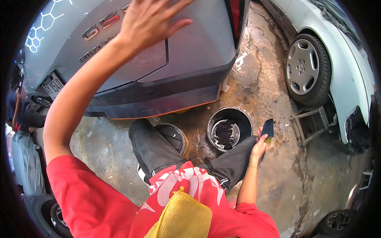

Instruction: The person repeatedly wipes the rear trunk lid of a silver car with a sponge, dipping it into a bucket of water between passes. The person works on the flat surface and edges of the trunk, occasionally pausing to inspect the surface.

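My left hand (152, 22) is stretched up at the rear of a grey car (194, 47), fingers spread and holding nothing. Its fingertips run past the upper edge of the view, and I cannot tell whether the palm touches the panel. Down by my right knee, my right hand (260, 144) grips a dark flat piece (268, 127) with a yellowish edge, perhaps sandpaper. Between my legs and the bumper stands a black bucket (248, 119) with a dark clump of cloth or sponge (224, 134) inside. Beside it is a round lidded tub (171, 137).
A yellow cloth (183, 216) hangs at my chest. To the right is a white car with a wheel (303, 65), near a small metal stand (310, 125). The concrete floor (270, 186) is cracked and wet in places. Another person (29, 115) is at far left.
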{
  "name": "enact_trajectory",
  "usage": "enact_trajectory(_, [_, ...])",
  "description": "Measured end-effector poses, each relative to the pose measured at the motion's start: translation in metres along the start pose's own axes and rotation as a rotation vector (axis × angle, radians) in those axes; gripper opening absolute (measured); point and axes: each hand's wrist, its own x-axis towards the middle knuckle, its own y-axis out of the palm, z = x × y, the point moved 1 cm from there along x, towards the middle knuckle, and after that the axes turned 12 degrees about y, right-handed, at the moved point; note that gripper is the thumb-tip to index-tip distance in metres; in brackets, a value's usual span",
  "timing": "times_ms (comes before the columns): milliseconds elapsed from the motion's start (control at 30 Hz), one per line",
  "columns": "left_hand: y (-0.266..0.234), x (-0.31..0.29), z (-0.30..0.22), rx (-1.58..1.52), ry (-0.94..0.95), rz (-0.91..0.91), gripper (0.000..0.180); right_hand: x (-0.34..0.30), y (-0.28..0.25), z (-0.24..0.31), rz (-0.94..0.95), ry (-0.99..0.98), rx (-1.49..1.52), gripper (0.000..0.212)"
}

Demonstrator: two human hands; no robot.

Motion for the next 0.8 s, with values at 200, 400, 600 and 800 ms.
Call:
enact_trajectory(200, [0.062,0.006,-0.125,-0.059,0.076,0.159,0.07,-0.026,0.02,0.012,-0.067,-0.262,-0.033,0.058])
enact_trajectory(400, [0.089,0.001,-0.239,-0.368,0.188,0.325,0.099,-0.017,0.016,-0.003,-0.011,-0.147,0.017,0.059])
enact_trajectory(600, [0.07,-0.07,-0.227,-0.426,0.088,0.255,0.093,-0.014,0.003,-0.01,0.006,-0.1,0.096,0.063])
enact_trajectory(800, [0.021,-0.193,-0.158,-0.329,-0.006,0.481,0.089,-0.006,0.0,-0.011,0.075,-0.131,0.021,0.061])
